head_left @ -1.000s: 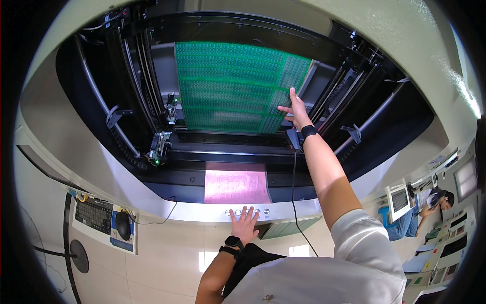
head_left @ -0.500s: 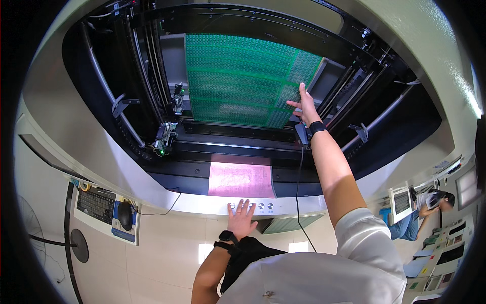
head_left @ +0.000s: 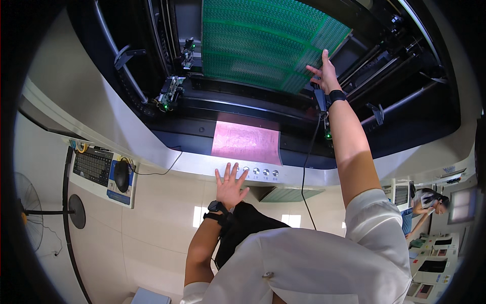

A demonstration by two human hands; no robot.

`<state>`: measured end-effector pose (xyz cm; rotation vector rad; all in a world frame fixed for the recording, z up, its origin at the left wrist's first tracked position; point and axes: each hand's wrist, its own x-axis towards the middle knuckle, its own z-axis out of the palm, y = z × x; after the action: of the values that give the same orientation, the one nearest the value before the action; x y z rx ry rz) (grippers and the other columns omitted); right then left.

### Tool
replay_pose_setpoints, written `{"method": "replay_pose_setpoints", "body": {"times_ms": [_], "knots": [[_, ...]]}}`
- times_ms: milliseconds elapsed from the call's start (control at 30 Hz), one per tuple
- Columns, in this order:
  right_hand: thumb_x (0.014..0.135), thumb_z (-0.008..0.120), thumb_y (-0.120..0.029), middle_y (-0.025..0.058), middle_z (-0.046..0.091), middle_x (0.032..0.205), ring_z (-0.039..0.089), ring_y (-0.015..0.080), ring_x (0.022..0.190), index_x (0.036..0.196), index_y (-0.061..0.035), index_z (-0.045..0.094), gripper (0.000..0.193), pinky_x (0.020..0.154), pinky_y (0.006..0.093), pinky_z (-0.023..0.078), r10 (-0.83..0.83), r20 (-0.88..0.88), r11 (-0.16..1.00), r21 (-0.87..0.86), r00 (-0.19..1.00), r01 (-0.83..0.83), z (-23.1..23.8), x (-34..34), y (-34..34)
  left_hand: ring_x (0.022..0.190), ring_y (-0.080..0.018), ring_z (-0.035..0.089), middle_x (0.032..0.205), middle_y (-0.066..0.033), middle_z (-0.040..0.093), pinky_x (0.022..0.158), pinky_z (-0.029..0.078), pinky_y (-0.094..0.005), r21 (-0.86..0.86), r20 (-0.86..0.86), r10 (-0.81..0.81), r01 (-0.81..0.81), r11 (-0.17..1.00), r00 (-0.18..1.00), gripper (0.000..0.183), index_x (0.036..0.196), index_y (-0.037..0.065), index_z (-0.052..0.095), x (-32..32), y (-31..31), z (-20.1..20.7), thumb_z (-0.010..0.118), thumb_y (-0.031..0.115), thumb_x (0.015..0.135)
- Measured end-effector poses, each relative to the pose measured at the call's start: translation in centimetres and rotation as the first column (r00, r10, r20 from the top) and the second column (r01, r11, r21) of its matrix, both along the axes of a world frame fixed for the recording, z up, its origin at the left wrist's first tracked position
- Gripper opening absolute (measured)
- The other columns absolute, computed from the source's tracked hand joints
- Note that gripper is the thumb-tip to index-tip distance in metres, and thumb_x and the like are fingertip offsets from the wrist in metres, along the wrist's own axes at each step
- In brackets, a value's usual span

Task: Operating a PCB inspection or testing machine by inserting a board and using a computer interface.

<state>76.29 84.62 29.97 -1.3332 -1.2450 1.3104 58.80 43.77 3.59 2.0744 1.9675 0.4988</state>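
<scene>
A large green circuit board panel [head_left: 258, 40] is set inside the machine's dark bay. By its lower right edge is my right hand [head_left: 326, 76], thumb raised and fingers spread; I cannot tell whether they touch the panel. A black wristband with a cable [head_left: 306, 175] is around that wrist. My left hand [head_left: 231, 190] lies with fingers fanned at the left end of a row of round silver buttons [head_left: 256, 172] on the machine's front edge. Just behind the buttons rests a pink printed sheet [head_left: 246, 142].
Small circuit modules [head_left: 170, 92] with green lights sit at the bay's left, beside metal rods [head_left: 112, 38]. A keyboard [head_left: 93, 166] and mouse [head_left: 121, 176] are on a side shelf. A fan [head_left: 29, 210] stands left; another person [head_left: 428, 205] is far right.
The view has shifted, so the machine sits higher in the picture. My left hand has slid leftward along the buttons, its fingers spreading wider. My right hand stays by the panel's right edge.
</scene>
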Motion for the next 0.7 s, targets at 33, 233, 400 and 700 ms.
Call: {"method": "replay_pose_setpoints", "body": {"times_ms": [33, 233, 400, 700], "knots": [[0.09, 0.042, -0.076, 0.007, 0.054, 0.138, 0.068, 0.0226, 0.1, 0.143, -0.0166, 0.041, 0.08, 0.103, 0.0664, 0.029, -0.004, 0.004, 1.0, 0.003, 1.0, 0.004, -0.1, -0.3, -0.1, 0.15, -0.038, 0.011, 0.16, -0.0148, 0.023, 0.108, 0.002, -0.0768, 0.015, -0.001, -0.004, 0.004, 1.0, 1.0, 0.068, 0.149, 0.028, 0.041, 0.3, 0.4, -0.3, 0.059, 0.051, 0.088], [0.089, 0.042, -0.077, 0.0073, 0.05, 0.142, 0.066, 0.0218, 0.104, 0.148, -0.0179, 0.036, 0.084, 0.102, 0.0633, 0.032, 0.019, 0.03, 1.0, 0.023, 0.999, -0.019, 0.6, 0.6, 0.5, 0.15, -0.0374, 0.011, 0.16, -0.013, 0.025, 0.101, -0.001, -0.0841, 0.004, -0.05, -0.047, 0.047, 0.999, 0.998, 0.068, 0.148, 0.033, 0.042, 1.1, 1.6, 0.0, 0.059, 0.054, 0.086], [0.089, 0.041, -0.079, -0.0015, 0.057, 0.132, 0.065, 0.0161, 0.1, 0.142, -0.0246, 0.042, 0.076, 0.081, 0.0449, 0.041, 0.026, 0.046, 0.999, 0.019, 0.999, -0.027, -0.3, -0.3, -0.3, 0.15, -0.0394, 0.009, 0.161, -0.0119, 0.024, 0.097, -0.001, -0.0876, -0.058, -0.12, -0.086, 0.08, 0.995, 0.989, 0.069, 0.147, 0.037, 0.043, 1.5, 1.0, -0.8, 0.056, 0.062, 0.084], [0.088, 0.044, -0.079, 0.0039, 0.056, 0.133, 0.066, 0.0222, 0.097, 0.141, -0.0172, 0.042, 0.081, 0.091, 0.0581, 0.039, 0.011, 0.001, 1.0, 0.009, 1.0, -0.011, -0.1, 0.5, 0.2, 0.151, -0.0363, 0.006, 0.161, -0.0077, 0.024, 0.098, 0.001, -0.0876, -0.102, -0.181, -0.073, 0.055, 0.993, 0.981, 0.071, 0.148, 0.04, 0.039, 2.5, 1.4, 0.8, 0.059, 0.062, 0.083]]}}
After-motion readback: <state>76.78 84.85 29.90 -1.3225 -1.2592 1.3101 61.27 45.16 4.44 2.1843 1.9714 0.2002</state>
